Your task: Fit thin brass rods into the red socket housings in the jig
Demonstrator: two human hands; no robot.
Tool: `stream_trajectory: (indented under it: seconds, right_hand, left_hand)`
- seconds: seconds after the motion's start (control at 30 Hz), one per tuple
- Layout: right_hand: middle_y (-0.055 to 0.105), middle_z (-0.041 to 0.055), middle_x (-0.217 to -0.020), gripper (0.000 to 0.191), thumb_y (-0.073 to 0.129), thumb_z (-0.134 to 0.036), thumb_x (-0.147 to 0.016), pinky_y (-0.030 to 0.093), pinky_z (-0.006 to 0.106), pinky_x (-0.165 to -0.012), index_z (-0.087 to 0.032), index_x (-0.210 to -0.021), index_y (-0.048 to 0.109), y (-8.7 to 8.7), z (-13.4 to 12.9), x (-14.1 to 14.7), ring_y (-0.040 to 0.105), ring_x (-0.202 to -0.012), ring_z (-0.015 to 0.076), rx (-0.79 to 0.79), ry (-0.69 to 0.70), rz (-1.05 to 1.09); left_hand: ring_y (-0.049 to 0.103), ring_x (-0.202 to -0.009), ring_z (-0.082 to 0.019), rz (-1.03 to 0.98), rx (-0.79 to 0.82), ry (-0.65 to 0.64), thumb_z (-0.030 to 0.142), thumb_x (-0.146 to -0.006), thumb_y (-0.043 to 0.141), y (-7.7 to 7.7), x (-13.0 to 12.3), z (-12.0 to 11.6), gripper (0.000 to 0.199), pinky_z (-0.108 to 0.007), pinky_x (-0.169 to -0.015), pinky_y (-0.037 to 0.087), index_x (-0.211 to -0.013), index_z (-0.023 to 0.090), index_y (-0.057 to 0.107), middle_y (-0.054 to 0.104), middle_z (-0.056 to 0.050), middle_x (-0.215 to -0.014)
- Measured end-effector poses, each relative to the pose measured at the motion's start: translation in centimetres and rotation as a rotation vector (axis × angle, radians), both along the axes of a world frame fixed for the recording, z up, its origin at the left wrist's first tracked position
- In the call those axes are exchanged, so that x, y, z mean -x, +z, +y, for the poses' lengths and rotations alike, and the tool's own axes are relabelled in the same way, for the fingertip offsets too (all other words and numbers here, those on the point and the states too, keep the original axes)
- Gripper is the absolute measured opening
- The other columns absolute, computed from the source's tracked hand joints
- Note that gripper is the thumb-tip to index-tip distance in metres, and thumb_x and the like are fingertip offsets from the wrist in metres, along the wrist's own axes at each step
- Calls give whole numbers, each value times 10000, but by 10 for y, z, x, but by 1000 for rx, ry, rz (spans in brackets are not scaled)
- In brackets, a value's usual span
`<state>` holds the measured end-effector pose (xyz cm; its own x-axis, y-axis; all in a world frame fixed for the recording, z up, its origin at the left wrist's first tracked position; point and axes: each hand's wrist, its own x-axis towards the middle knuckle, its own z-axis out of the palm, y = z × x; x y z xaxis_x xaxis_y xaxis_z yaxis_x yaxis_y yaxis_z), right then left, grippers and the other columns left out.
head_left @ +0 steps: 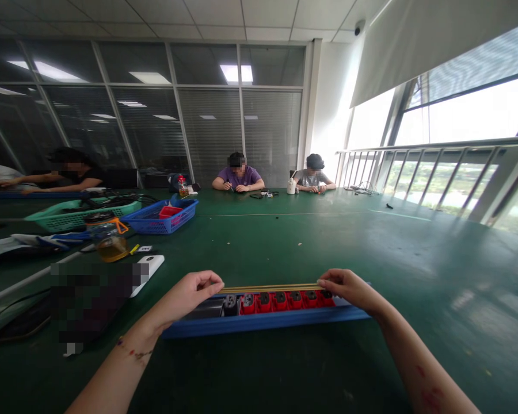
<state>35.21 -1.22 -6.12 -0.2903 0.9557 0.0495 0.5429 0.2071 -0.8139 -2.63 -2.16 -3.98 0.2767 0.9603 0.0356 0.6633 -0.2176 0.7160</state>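
Observation:
Thin golden strips (271, 287), like slender rods, stretch level along the far side of a long blue tray (267, 323). My left hand (195, 292) pinches their left end between thumb and fingers. At the opposite end, my right hand (347, 289) has its thumb and fingertips closed on the strips too. Inside the tray stands a row of several red blocks with dark tops (280, 300). A black block (230, 305) is left of them, beside a dark grey smooth piece (205, 309). Whether the strips touch the tray, I cannot tell.
On the left are a jar of amber liquid (112, 244), a blue basket (159, 223) holding a red container, a green basket (47, 220) with black cables, and a white phone-like object (150, 273). Several people sit around the green table (250, 247).

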Motion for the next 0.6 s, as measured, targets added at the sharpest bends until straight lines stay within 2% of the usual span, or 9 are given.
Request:
stream_trajectory:
  seconds: [0.13, 0.33, 0.5, 0.6]
  right_hand:
    - [499, -35, -539, 389, 524, -550, -731, 291, 196, -429, -162, -750, 544, -4, 2, -2, 419, -476, 87, 20, -54, 28]
    - [511, -38, -575, 359, 593, -515, -690, 296, 195, -443, -168, -743, 518, -13, 8, -10, 432, -510, 92, 33, -1, 7]
    - [481, -43, -555, 381, 584, -539, -689, 282, 197, -430, -167, -747, 523, -16, 10, -13, 410, -494, 89, 29, 6, -70]
    - [478, -44, -565, 392, 549, -553, -715, 302, 197, -434, -175, -814, 523, -16, 9, -13, 422, -501, 93, 47, 30, -60]
  left_hand:
    - [441, -574, -113, 47, 49, 2, 602, -706, 438, -6, 4, 3, 478, -200, -528, 337, -845, 173, 598, 500, 25, -617]
    - [419, -530, -107, 85, 75, -14, 613, -693, 445, -15, 5, 8, 498, -198, -485, 296, -871, 174, 599, 480, 33, -576]
    - [453, -568, -118, 91, 94, -29, 601, -716, 428, -14, 3, 5, 477, -200, -519, 318, -873, 185, 599, 518, 25, -622]
    - [446, -596, -116, 68, 139, -78, 590, -734, 413, -11, 2, 2, 467, -193, -523, 321, -880, 184, 594, 522, 17, -676]
